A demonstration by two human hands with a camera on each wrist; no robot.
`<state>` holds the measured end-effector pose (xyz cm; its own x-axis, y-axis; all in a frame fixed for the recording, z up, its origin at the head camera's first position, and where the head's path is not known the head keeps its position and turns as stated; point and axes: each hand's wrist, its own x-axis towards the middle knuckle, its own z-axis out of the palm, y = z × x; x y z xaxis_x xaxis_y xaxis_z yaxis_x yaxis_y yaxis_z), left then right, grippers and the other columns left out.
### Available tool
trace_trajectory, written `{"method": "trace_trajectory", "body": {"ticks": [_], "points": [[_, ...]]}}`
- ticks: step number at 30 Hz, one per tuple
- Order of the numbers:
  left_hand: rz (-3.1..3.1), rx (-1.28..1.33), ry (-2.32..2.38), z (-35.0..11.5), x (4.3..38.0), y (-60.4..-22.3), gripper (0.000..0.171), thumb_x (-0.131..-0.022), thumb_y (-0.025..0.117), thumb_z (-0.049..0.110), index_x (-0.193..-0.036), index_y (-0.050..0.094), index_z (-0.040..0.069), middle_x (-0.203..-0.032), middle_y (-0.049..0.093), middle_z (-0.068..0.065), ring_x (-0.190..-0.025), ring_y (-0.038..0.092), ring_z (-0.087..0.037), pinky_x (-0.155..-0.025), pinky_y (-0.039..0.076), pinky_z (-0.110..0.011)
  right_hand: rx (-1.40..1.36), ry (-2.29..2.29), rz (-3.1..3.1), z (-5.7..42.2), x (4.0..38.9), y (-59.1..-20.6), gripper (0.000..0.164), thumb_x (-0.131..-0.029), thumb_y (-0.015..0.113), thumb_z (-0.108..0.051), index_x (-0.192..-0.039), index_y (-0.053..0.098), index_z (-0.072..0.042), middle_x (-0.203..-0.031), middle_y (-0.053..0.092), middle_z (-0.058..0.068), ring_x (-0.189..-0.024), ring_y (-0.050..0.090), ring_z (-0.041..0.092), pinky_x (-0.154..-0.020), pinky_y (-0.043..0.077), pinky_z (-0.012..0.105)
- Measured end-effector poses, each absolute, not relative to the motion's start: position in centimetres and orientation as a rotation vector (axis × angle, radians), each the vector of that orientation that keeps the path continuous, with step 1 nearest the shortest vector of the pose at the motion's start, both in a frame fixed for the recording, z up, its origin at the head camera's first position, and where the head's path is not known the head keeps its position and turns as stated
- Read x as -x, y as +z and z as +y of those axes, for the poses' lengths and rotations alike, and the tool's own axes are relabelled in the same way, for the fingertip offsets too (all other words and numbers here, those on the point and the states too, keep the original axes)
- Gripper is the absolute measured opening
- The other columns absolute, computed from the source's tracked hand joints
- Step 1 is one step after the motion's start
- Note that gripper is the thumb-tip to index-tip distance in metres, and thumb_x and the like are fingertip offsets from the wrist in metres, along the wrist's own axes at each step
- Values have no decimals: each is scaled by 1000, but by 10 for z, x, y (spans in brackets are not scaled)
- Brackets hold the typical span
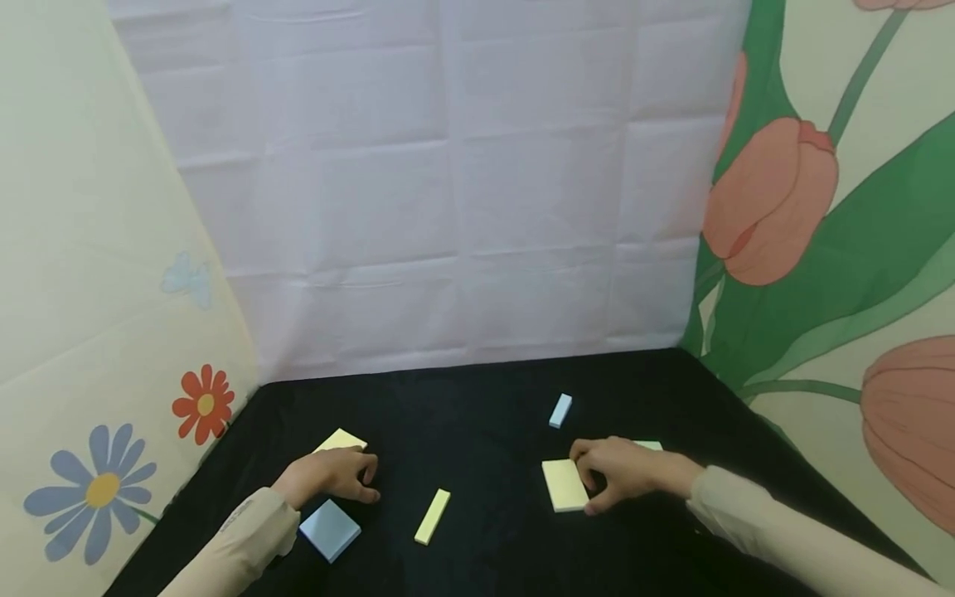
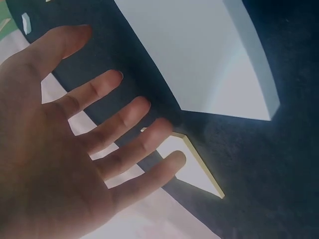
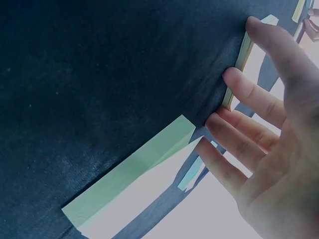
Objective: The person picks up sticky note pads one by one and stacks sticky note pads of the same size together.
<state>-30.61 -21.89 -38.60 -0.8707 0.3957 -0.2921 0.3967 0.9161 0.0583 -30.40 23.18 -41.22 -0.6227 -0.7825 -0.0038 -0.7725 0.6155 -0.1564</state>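
Note:
My right hand point(image 1: 622, 473) grips a pale yellow sticky note pad point(image 1: 559, 487) near its right side, with thumb and fingers spread along the edge in the right wrist view. Behind that hand lies a green pad point(image 3: 134, 169), mostly covered by the wrist in the head view. My left hand point(image 1: 336, 475) holds nothing; its fingers are loosely bent in the left wrist view. It hovers between a thick blue square pad point(image 1: 330, 529) and another yellow pad point(image 1: 343, 439), which it partly hides.
A narrow yellow pad point(image 1: 433, 516) lies between the hands. Farther back is a small narrow blue pad point(image 1: 560, 410). Everything rests on a black cloth point(image 1: 477, 431), with a white sheet point(image 1: 448, 207) hanging behind and patterned cloths on both sides.

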Motion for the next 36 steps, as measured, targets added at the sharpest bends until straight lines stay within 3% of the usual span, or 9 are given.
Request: {"method": "trace_trajectory", "body": {"ticks": [10, 32, 36], "points": [[2695, -517, 41, -222, 299, -384, 39, -72, 68, 49, -92, 47, 23, -90, 44, 0, -78, 44, -20, -67, 38, -39, 1326, -237, 2745, 232, 303, -414, 33, -72, 65, -56, -70, 50, -27, -105, 48, -6, -70, 43, 4, -61, 39, 23], [2579, -382, -34, -217, 288, -373, 53, -64, 75, 49, -98, 41, 27, -99, 38, -4, -88, 40, -24, -75, 39, -41, 1328, -256, 2735, 233, 304, -414, 31, -72, 66, -55, -70, 51, -27, -105, 49, -5, -73, 44, 3, -62, 40, 23], [2579, -344, -45, -217, 287, -371, 57, -62, 76, 48, -100, 39, 29, -95, 40, -6, -83, 44, -23, -70, 41, -39, 1300, -249, 2738, 233, 305, -412, 31, -72, 66, -55, -70, 51, -27, -106, 48, -6, -74, 44, 3, -63, 40, 23]]}}
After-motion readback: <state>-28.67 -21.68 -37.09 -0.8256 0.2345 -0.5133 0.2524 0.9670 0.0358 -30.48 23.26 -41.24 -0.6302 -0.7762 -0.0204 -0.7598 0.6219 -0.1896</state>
